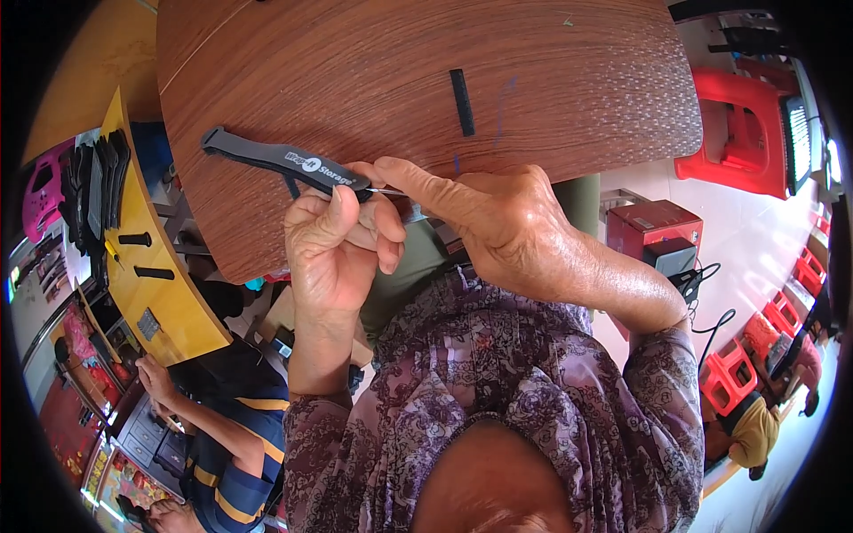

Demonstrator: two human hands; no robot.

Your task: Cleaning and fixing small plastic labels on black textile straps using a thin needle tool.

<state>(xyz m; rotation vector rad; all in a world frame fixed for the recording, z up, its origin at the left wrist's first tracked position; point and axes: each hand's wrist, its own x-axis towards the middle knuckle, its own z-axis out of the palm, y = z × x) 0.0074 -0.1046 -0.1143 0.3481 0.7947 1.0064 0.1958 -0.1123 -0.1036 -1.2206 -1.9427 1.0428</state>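
Observation:
A long black strap point(253, 153) with white printing and a looped far end lies slanted above the wooden table point(355, 62). My left hand point(330, 244) pinches its near end between thumb and fingers, palm turned up. Close against that end is my right hand point(506, 218), its index finger reaching to the strap's tip. A thin, shiny metal piece point(386, 191) shows between the right fingertips and the strap; its kind is too small to tell. The other right fingers are curled and partly hidden. Farther off on the tabletop lies a short black strip point(462, 102).
At the left, a yellow table point(169, 311) carries a pile of black straps point(107, 186), two short black pieces and a small grey patch. A co-worker in a striped shirt point(235, 444) sits beside it. Right of me stand a red stool point(737, 133), a red box point(653, 218) and black cables.

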